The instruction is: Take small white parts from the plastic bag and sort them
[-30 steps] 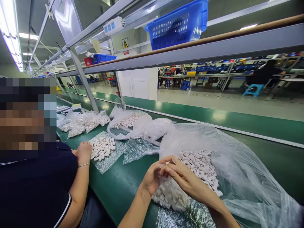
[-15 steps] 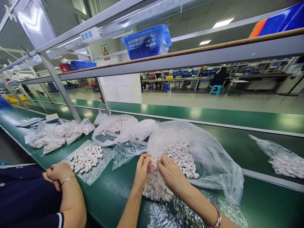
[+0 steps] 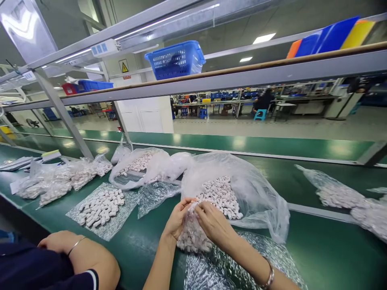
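Observation:
A clear plastic bag (image 3: 193, 237) filled with small white tubular pieces stands on the green bench in front of me. My left hand (image 3: 177, 219) is closed on the left side of its gathered top. From the right, my right hand (image 3: 213, 221) pinches the same top, its fingertips partly hidden. Right behind lies a large open plastic bag (image 3: 256, 197), with a heap of loose white pieces (image 3: 222, 195) at its mouth. A crinkled clear sheet (image 3: 205, 272) is spread under and in front of the small bag.
To the left, more white pieces (image 3: 102, 207) lie on another clear sheet, beside a co-worker's arm (image 3: 93, 257). Filled bags (image 3: 57, 181) sit farther left, others (image 3: 338, 195) at right. A shelf with a blue basket (image 3: 177, 60) crosses above the bench (image 3: 151, 241).
My view has turned slightly right. Both hands stay at the bag's top, which is now gathered higher between them. The co-worker's forearm has come lower, nearer the bench edge.

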Tool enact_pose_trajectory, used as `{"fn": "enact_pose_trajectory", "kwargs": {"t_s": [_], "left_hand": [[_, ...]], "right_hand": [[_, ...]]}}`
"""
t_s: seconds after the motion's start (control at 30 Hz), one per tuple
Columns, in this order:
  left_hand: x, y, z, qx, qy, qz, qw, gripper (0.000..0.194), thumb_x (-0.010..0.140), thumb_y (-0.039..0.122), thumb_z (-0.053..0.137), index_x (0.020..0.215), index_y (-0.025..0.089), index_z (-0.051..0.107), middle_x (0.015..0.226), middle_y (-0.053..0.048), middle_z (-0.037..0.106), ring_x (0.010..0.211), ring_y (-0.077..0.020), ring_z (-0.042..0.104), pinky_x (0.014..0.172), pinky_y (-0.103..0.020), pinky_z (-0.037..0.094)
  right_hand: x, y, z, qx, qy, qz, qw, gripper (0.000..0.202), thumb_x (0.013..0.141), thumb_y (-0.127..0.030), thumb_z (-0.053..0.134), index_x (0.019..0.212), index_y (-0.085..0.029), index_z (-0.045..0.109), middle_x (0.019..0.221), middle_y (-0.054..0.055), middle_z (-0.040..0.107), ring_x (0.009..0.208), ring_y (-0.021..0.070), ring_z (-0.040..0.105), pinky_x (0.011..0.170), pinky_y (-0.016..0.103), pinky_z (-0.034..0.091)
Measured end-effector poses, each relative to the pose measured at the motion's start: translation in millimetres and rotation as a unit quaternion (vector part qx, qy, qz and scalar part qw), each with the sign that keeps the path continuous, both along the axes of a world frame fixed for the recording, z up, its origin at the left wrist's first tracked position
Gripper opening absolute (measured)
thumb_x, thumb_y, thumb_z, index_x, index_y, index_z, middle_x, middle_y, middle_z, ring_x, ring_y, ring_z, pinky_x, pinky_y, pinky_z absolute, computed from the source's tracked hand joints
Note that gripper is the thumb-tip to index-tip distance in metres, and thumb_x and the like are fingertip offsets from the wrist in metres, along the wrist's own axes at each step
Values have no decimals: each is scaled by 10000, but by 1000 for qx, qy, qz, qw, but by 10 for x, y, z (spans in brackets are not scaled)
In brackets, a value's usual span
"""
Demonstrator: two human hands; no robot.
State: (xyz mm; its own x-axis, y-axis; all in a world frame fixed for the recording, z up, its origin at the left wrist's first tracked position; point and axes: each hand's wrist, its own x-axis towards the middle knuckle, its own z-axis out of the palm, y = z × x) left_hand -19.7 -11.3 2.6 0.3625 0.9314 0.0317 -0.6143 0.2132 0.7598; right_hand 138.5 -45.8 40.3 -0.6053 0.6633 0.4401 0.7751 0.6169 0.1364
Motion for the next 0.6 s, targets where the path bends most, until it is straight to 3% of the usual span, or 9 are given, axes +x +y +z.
{"fn": "enact_pose_trajectory", "kwargs": {"t_s": [0.23, 0.43, 0.6], "left_hand": [[10, -66, 4, -20, -13, -23, 999, 332, 744, 298, 823, 1002, 184, 647, 871, -7, 663, 683, -94, 599, 650, -187, 453], [47, -112, -18, -50, -14, -55, 997, 316, 774, 298, 793, 990, 170, 602, 785, -9, 658, 644, -115, 603, 618, -206, 468], [47, -138, -7, -59, -12, -48, 997, 337, 716, 278, 828, 927, 171, 588, 765, 8, 629, 659, -123, 598, 624, -209, 482]], "right_hand": [[12, -86, 26, -20, 59, -11, 998, 182, 932, -135, 542, 1112, -162, 545, 1025, 91, 572, 906, 234, 523, 780, 349, 460], [6, -141, 13, 4, 66, -33, 997, 120, 892, -106, 590, 998, -162, 583, 961, 73, 558, 873, 221, 503, 763, 315, 442], [1, -142, -17, 17, 43, -5, 999, 66, 935, -108, 544, 971, -141, 589, 890, 66, 551, 815, 207, 482, 733, 297, 427]]}}
